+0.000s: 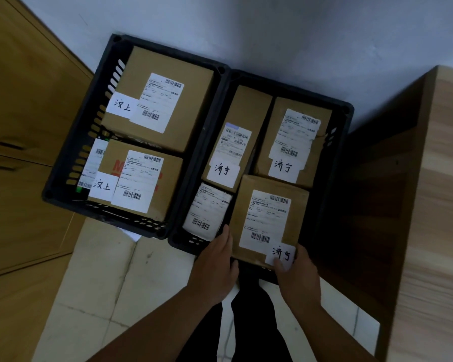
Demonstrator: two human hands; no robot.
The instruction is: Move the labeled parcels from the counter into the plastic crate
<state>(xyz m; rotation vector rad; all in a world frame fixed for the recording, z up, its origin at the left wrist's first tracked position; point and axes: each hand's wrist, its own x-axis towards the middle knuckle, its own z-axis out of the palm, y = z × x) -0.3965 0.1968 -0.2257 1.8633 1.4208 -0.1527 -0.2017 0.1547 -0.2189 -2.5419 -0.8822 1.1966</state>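
Both hands hold the parcel (270, 218): the left hand (216, 259) grips its left side, and the right hand (297, 273) clasps the near right corner with the thumb on the handwritten label (281, 253). The parcel is at the near right corner of the crate (348, 111), beside other labelled boxes and well apart from the worktop (442, 178). As a cardboard box it looks stiff and fairly light. The paper label may be slick, so the bare side walls and bottom edges seem the safer hold.
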